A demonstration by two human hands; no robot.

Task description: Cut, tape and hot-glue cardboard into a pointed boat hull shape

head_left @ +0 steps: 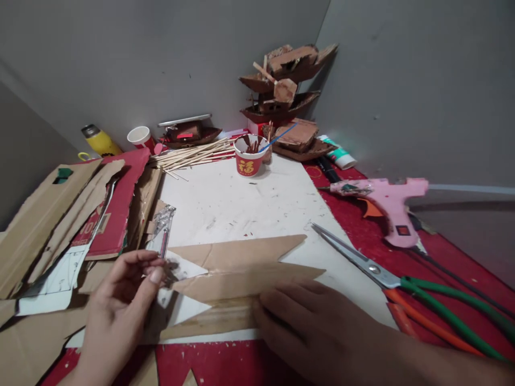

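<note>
Folded brown cardboard with pointed, notched ends lies on a white sheet in front of me. My right hand rests flat over its right part, fingers close together and palm down. My left hand is just off the left ends, thumb and fingertips pinched together. A blurred, partly see-through bit shows at those fingertips; I cannot make out what it is. Beyond the left fingers lies a clear plastic piece with a thin pen-like stick beside it.
Green-and-orange-handled scissors and a pink glue gun lie at right. A red paper cup with brown paint and brushes stands behind. Wooden sticks, brown model boats and a yellow bottle line the wall. Cardboard scraps fill the left.
</note>
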